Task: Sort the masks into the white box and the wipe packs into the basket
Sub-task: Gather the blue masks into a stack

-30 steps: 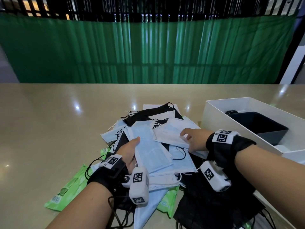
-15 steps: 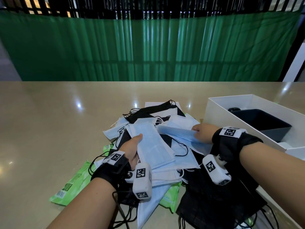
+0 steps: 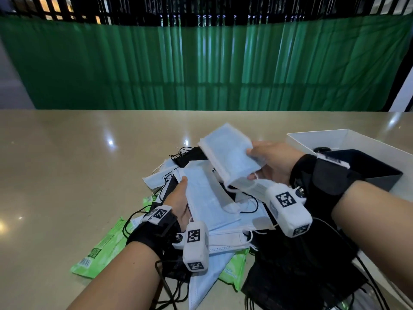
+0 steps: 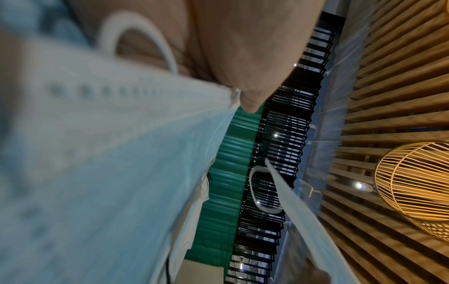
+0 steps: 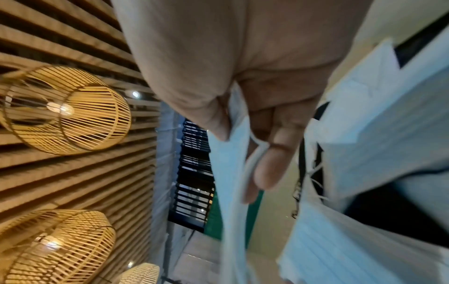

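A heap of light blue, white and black masks [image 3: 223, 222] lies on the table in the head view. My right hand [image 3: 257, 162] pinches one light blue mask [image 3: 230, 155] by its edge and holds it above the heap; in the right wrist view my thumb and fingers [image 5: 267, 169] clamp the mask [image 5: 230, 173]. My left hand [image 3: 181, 193] grips another blue mask [image 3: 207, 198] lying on the heap, thumb on top [image 4: 243, 57]. Green wipe packs [image 3: 102, 249] [image 3: 234, 269] poke out from under the heap. The white box [image 3: 335, 139] stands at the right with a dark basket [image 3: 368, 168] showing within its walls.
Black masks [image 3: 290, 276] lie piled at the near right, their ear loops trailing over the table [image 3: 67, 164] toward its front edge. A green curtain [image 3: 201, 63] hangs behind the table's far edge.
My right hand has lifted the light blue mask off the heap, up and slightly right toward the white box. My left hand has kept its hold on the other blue mask.
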`<state>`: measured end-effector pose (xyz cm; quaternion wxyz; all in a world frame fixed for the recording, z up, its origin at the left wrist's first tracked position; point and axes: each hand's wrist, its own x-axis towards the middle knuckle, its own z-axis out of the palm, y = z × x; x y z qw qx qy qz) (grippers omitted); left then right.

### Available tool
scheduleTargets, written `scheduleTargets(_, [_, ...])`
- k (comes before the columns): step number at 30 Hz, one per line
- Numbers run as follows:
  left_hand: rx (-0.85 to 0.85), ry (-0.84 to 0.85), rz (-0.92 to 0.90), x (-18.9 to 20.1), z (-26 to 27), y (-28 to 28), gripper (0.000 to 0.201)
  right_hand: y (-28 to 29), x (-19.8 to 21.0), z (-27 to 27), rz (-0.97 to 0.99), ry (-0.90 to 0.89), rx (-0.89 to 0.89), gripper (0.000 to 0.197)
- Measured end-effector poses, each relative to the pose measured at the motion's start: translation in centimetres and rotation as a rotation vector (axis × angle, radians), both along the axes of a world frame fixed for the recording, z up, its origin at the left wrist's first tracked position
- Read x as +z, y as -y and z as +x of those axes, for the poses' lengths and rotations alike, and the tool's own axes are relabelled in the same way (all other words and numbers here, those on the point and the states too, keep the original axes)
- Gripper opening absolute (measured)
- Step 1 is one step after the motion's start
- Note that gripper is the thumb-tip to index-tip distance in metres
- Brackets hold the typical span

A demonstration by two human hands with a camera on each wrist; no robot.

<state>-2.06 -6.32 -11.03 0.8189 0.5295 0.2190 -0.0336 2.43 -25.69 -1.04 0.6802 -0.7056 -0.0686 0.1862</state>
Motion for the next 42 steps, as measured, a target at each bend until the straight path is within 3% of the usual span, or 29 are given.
scheduleTargets(5, [-0.012, 0.007, 0.007, 0.3, 0.0, 0.1, 0.048, 0.0, -5.0, -0.1, -0.322, -0.22, 0.067, 0.012])
scheduleTargets(9, [0.018, -0.017, 0.003, 0.1, 0.2, 0.0, 0.048, -0.1, -6.7, 0.5, -0.48, -0.173, 0.098, 0.017])
scheduleTargets(12, [0.009, -0.026, 0.02, 0.3, 0.0, 0.1, 0.048, -0.9, -5.8, 0.7, -0.399, -0.121, 0.079, 0.015])
scheduleTargets(17, [-0.061, -0.015, 0.01, 0.3, -0.1, 0.3, 0.057, -1.8, -4.5, 0.6, -0.204, -0.187, 0.06, 0.01])
scheduleTargets(20, [-0.083, -0.032, 0.019, 0.3, 0.1, 0.0, 0.061, -2.3, -5.3, -0.1, -0.262, -0.274, 0.158, 0.005])
scheduleTargets(22, [-0.105, -0.05, 0.028, 0.2, 0.1, 0.0, 0.064, -2.7, -6.2, -0.7, -0.302, -0.3, 0.212, 0.016])
scheduleTargets(25, [-0.137, -0.04, 0.089, 0.0, -0.1, -0.3, 0.044, -2.6, -6.3, -1.1, -0.34, -0.275, 0.259, 0.02])
scheduleTargets(27, [-0.163, -0.047, 0.112, 0.0, -0.3, -0.4, 0.028, -2.2, -5.3, -1.3, -0.488, -0.164, 0.293, 0.008])
scheduleTargets(30, [-0.155, -0.084, 0.169, -0.1, -0.5, -0.5, 0.019, -1.2, -3.8, -0.3, -0.71, 0.059, 0.215, 0.014])
scheduleTargets(32, [-0.143, -0.121, 0.184, 0.1, -0.5, -0.6, 0.028, -0.3, -3.0, 0.8, -0.878, 0.233, 0.124, 0.012])
scheduleTargets(34, [-0.126, -0.135, 0.181, 0.1, -0.4, -0.5, 0.047, 0.8, -2.5, 1.7, -1.065, 0.338, 0.06, 0.024])
scheduleTargets(39, [-0.128, -0.097, 0.144, -0.1, -0.3, -0.6, 0.032, 2.4, -3.5, 3.0, -1.372, 0.263, 0.108, 0.059])
scheduleTargets(42, [-0.156, -0.082, 0.125, 0.1, -0.4, -0.5, 0.032, 2.6, -4.4, 3.2, -1.408, 0.216, 0.106, 0.063])
